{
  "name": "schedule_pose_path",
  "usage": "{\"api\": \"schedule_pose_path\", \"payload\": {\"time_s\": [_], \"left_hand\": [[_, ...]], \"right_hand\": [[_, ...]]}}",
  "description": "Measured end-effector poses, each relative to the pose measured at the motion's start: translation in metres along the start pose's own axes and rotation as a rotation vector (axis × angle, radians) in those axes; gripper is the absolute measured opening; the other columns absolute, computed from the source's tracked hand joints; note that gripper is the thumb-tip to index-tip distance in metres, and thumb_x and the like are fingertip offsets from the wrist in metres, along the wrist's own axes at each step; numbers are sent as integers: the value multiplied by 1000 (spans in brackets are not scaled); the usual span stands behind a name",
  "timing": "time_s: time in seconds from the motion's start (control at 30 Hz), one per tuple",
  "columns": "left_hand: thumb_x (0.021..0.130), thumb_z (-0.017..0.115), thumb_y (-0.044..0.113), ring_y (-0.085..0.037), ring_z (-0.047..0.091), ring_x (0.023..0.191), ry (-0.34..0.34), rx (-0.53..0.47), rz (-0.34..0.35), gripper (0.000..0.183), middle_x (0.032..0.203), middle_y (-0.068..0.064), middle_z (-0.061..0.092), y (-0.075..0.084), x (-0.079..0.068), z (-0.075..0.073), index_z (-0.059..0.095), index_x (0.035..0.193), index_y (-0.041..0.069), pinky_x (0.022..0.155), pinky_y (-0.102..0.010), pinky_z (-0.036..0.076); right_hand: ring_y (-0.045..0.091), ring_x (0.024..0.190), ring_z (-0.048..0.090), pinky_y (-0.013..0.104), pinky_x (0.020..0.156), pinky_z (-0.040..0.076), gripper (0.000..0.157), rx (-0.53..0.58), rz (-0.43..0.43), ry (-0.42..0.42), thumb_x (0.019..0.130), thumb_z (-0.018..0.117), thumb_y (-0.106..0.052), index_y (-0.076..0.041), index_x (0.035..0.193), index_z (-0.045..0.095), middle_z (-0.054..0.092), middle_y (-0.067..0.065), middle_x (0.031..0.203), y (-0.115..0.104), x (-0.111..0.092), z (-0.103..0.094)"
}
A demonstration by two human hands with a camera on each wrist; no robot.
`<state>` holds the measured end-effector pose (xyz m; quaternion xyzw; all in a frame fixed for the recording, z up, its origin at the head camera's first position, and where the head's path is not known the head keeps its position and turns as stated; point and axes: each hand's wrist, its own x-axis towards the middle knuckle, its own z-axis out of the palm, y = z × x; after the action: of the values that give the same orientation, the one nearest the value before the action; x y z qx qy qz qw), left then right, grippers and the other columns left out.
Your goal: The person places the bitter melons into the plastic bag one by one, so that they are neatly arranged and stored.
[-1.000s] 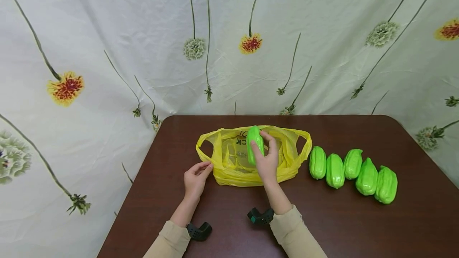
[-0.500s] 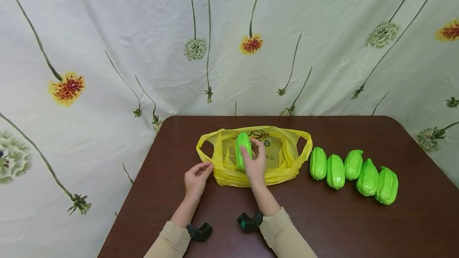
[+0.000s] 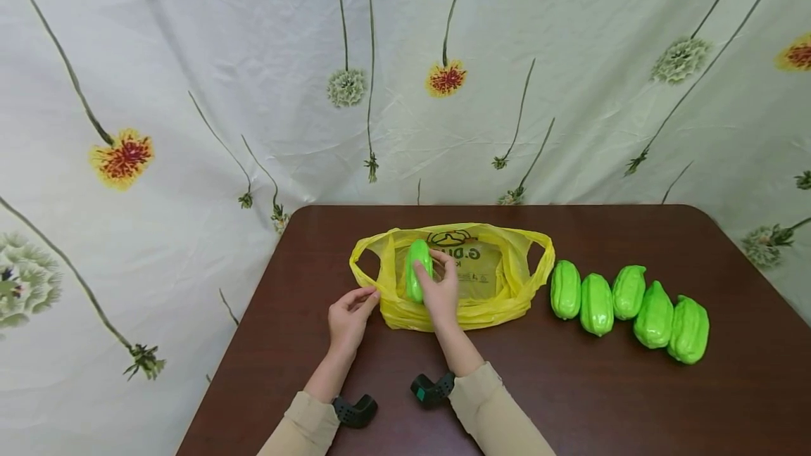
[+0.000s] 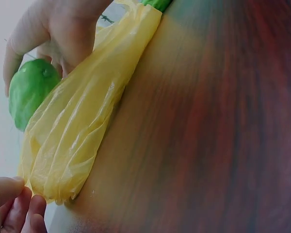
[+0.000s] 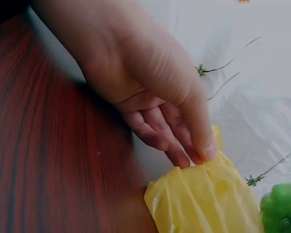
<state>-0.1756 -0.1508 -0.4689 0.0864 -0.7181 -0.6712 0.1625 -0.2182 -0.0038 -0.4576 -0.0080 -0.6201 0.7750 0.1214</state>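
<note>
A yellow plastic carrier bag (image 3: 481, 313) stands on the table with its mouth wide and dark print on its inner wall. My left hand (image 3: 348, 319) pinches the bag's left rim between thumb and fingertips; the right wrist view also shows this left hand (image 5: 155, 82) on the bag's edge (image 5: 203, 199). Over the bag's mouth, toward the left, my right hand (image 3: 442, 295) holds a shiny bright green ridged gourd (image 3: 416, 269) upright, thumb on the near side. In the left wrist view the gourd's end (image 4: 31, 92) shows beside the yellow plastic. The gourd's lower tip is hard to make out.
Several more green gourds (image 3: 596, 305) lie in a loose row right of the bag. They rest on the dark wooden table (image 3: 570, 400). Behind the table hangs a pale flowered cloth (image 3: 405, 125). Each wrist wears a black band (image 3: 356, 410).
My right hand has moved left and slightly down over the bag's mouth with the gourd in it, uncovering more of the print. My left hand stays at the rim.
</note>
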Motion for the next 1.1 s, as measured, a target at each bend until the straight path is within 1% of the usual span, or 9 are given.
{"api": "schedule_pose_path", "payload": {"time_s": [0.13, 0.17, 0.23, 0.37, 0.57, 0.7, 0.8, 1.0, 1.1], "left_hand": [[83, 71, 2, -5, 63, 73, 0, -8, 1, 19, 97, -23, 67, 0, 0, 0, 70, 98, -9, 65, -17, 49], [83, 71, 2, -5, 63, 73, 1, -8, 1, 19, 97, -23, 67, 0, 0, 0, 70, 98, -9, 65, -17, 49], [83, 71, 2, -5, 63, 73, 0, -7, 4, 19, 97, -23, 67, 0, 0, 0, 70, 98, -9, 65, -16, 49], [82, 71, 2, -6, 63, 73, -2, -10, 11, 19, 97, -23, 67, 0, 0, -1, 70, 98, -9, 65, -16, 49], [82, 71, 2, -6, 63, 73, -6, -20, 3, 20, 97, -23, 67, -1, 1, -1, 69, 98, -10, 65, -16, 49], [83, 71, 2, -6, 63, 73, -8, -16, 0, 20, 97, -22, 67, -1, 0, -1, 70, 98, -9, 64, -17, 50], [83, 71, 3, -6, 63, 73, -9, -10, 3, 19, 97, -22, 67, 0, 0, -1, 70, 98, -9, 65, -17, 50], [83, 70, 3, -6, 63, 73, -10, -6, 8, 19, 97, -22, 67, 0, 0, -1, 70, 99, -9, 65, -17, 50], [83, 70, 2, -6, 63, 73, -10, -7, 14, 20, 97, -23, 67, -1, 0, -1, 69, 99, -9, 65, -17, 50]], "right_hand": [[37, 114, 48, 45, 89, 46, 39, -13, -2, -12, 87, 66, -5, 8, 120, 49, 48, 23, 123, -14, -4, 6], [38, 114, 48, 46, 89, 46, 39, -15, -4, -13, 87, 66, -4, 9, 120, 49, 48, 23, 123, -14, -3, 7], [39, 113, 48, 47, 89, 46, 39, -46, -10, -11, 87, 66, -5, 8, 119, 49, 48, 23, 122, -12, -1, 10], [35, 113, 49, 46, 89, 45, 39, -83, -6, -9, 86, 69, -11, 3, 118, 52, 49, 18, 123, 8, 8, 14], [34, 110, 50, 45, 90, 45, 38, -164, 4, 0, 84, 70, -12, 2, 115, 54, 51, 17, 121, 12, 13, 19], [32, 109, 52, 44, 89, 45, 37, -265, 13, 8, 84, 70, -15, 0, 115, 56, 53, 15, 119, 13, 14, 22], [32, 108, 52, 44, 88, 46, 38, -315, 15, 4, 85, 70, -16, -1, 116, 56, 53, 15, 118, 15, 16, 23], [31, 106, 51, 44, 86, 45, 38, -339, 8, -21, 86, 69, -16, -1, 117, 55, 50, 16, 117, 20, 17, 24], [32, 107, 50, 44, 88, 44, 37, -336, 19, -31, 87, 67, -17, 0, 118, 54, 48, 16, 118, 21, 17, 24]]}}
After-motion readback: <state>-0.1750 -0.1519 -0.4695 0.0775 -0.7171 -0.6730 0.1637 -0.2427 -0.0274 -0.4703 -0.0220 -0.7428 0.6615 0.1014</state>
